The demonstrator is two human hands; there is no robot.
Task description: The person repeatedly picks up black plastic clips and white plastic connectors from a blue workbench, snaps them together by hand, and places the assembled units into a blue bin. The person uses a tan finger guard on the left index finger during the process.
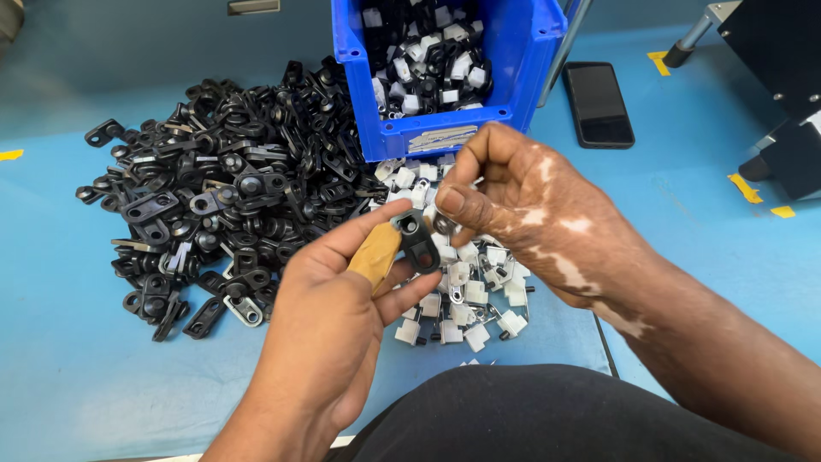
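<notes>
Hands meet over blue table (68,376); black bracket (418,242) upright between them.
Left hand (329,316) pinches bracket, long axis near-to-far; right hand (522,205) nips small metal piece (443,224) just right of it.

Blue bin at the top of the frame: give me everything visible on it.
The blue bin is a rectangular open-topped container that looks like moulded plastic, standing upright on the blue table at top centre. A pale label strip sits on its front wall. It holds a jumble of black and white assembled parts, filling it partway. The pile of black brackets lies against its left side and the small white pieces reach its front. Neither hand touches it.
</notes>
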